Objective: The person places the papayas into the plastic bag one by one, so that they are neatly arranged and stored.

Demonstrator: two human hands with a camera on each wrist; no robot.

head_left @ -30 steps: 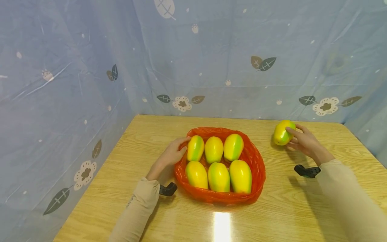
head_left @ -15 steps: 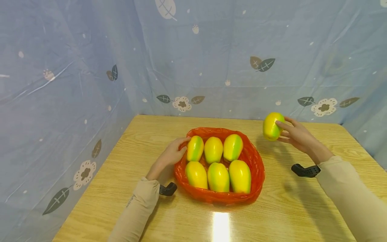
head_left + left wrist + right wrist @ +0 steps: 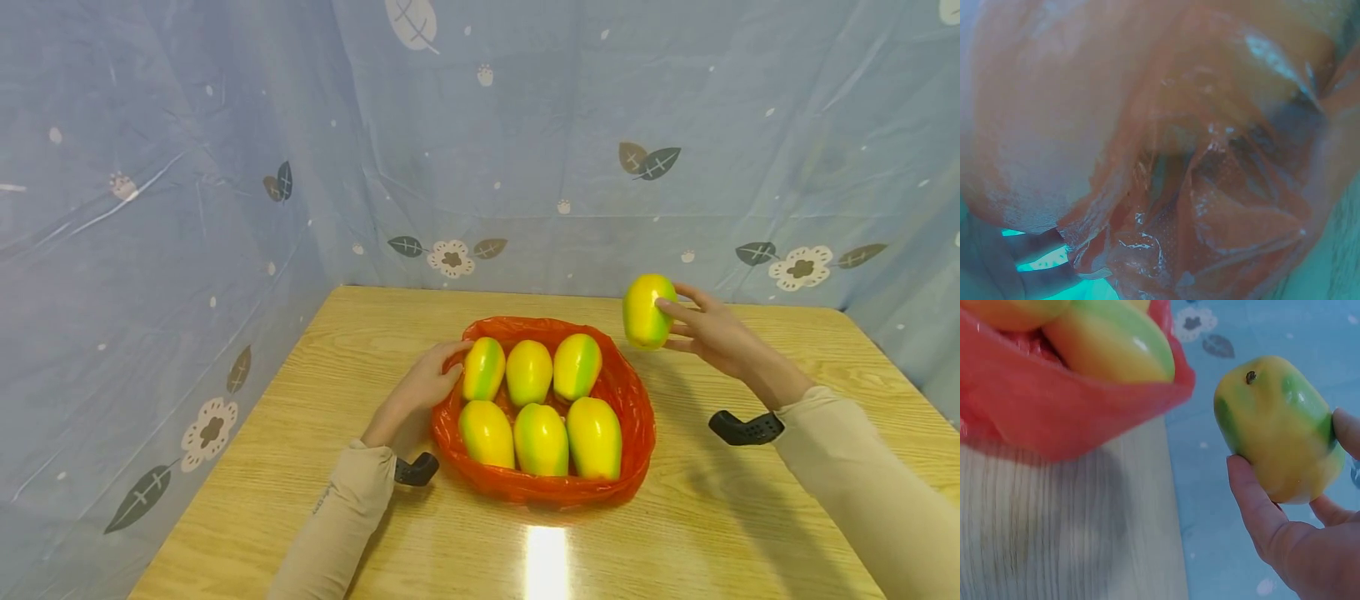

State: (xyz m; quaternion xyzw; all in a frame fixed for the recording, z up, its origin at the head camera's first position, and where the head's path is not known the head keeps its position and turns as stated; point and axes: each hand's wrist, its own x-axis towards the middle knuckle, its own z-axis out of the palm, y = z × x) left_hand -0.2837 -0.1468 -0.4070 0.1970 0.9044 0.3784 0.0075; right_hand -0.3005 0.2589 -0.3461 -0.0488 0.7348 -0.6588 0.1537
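Observation:
In the head view, my right hand holds a yellow-green mango in the air, just beyond the back right rim of a red plastic bag. The right wrist view has the thumb on one side of this mango and fingers on the other, its dark stem end facing away from the palm. My left hand grips the bag's left rim beside a mango. Several mangoes lie in two rows inside the open bag. Close up in the left wrist view, the crumpled bag hides most of the fingers.
The bag stands on a light wooden table. Behind and to the left hangs a blue patterned curtain. A black wrist mount sticks out from the left sleeve, and a similar mount from the right.
My right hand has lifted the mango off the table's back right and carried it left, towards the bag. The left hand and the mangoes in the bag have stayed in place.

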